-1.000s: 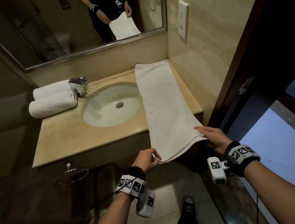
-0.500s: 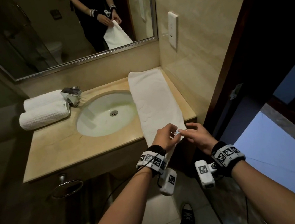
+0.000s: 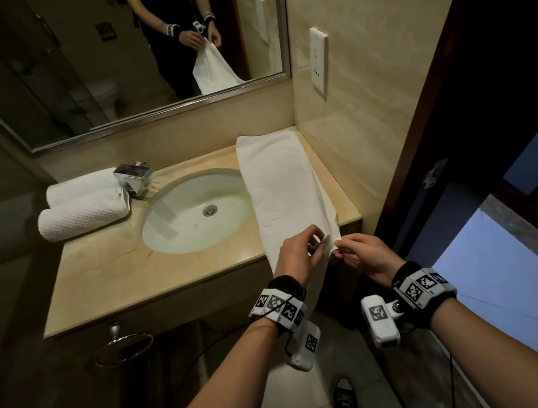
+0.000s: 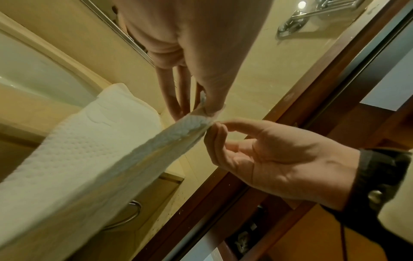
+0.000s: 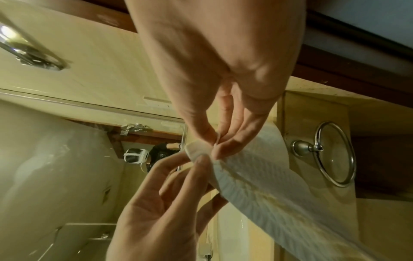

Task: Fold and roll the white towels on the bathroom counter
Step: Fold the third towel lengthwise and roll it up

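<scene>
A long white towel [image 3: 279,185] lies along the right side of the counter [image 3: 107,278], and its near end hangs over the front edge. My left hand [image 3: 319,241] and right hand [image 3: 339,246] meet at that near end, each pinching a corner, with the two corners held together. In the left wrist view my left hand [image 4: 204,110] pinches the towel [image 4: 78,150] while my right hand [image 4: 212,127] touches the same tip. In the right wrist view my right hand [image 5: 215,145] pinches the towel [image 5: 257,176]. Two rolled white towels [image 3: 83,218] lie at the back left.
An oval sink [image 3: 194,213] with a chrome faucet [image 3: 134,179] sits left of the towel. A tiled wall with a socket [image 3: 320,62] borders the counter's right edge. A towel ring [image 3: 124,348] hangs below the counter front. A mirror [image 3: 75,75] is behind.
A second ago my hands held the towel's two near corners apart. They have come together, so the corners meet and the near end is gathered lengthwise.
</scene>
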